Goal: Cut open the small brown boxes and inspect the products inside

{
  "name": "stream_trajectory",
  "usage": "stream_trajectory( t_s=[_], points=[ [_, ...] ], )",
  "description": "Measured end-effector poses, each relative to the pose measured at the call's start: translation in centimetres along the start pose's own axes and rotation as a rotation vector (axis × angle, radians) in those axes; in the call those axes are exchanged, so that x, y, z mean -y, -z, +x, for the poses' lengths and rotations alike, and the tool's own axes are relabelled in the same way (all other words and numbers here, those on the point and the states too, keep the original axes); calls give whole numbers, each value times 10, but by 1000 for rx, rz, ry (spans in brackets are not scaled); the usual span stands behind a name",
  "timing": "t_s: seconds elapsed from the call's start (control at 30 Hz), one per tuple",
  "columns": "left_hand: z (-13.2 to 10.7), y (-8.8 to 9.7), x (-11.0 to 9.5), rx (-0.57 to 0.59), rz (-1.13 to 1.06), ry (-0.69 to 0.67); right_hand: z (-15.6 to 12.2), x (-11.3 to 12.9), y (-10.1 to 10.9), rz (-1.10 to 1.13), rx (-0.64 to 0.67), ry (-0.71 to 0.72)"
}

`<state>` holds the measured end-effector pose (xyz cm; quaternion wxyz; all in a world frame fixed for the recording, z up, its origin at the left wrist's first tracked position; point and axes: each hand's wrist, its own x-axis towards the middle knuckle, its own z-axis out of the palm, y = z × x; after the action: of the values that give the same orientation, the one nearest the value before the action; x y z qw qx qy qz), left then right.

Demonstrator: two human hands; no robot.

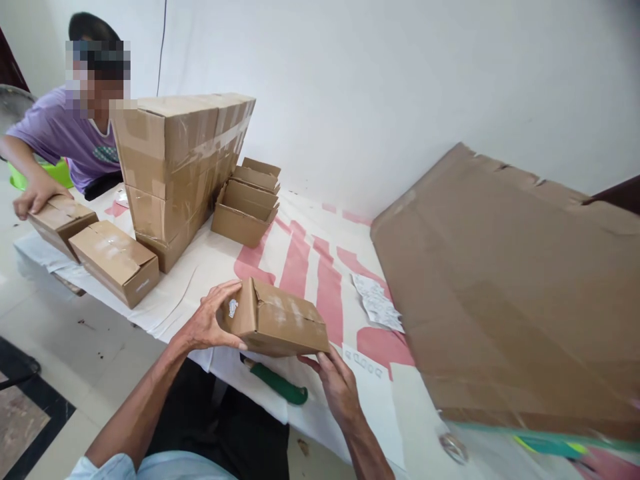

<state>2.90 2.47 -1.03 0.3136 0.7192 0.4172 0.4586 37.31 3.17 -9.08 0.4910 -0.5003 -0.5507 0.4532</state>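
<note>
I hold a small brown cardboard box just above the table's near edge. My left hand wraps round its left end, thumb under and fingers over the top. From below, my right hand supports the box's right underside with curled fingers. A green-handled tool lies on the table right under the box.
A stack of taped boxes stands at the back left, open boxes beside it and two closed boxes in front. A person in a purple shirt rests a hand on one. A large cardboard sheet fills the right. Paper slips lie mid-table.
</note>
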Motion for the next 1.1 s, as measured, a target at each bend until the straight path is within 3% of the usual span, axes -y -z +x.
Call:
stream_trajectory(
  t_s=[0.17,0.53,1.1],
  points=[
    [-2,2,-1,46,-47,-1,1,-6,2,68,-4,-37],
    [-10,-19,-1,-137,-68,17,2,-3,2,133,-22,-64],
    [-11,-12,-12,-122,-100,53,2,-4,2,99,-15,-42]
  ],
)
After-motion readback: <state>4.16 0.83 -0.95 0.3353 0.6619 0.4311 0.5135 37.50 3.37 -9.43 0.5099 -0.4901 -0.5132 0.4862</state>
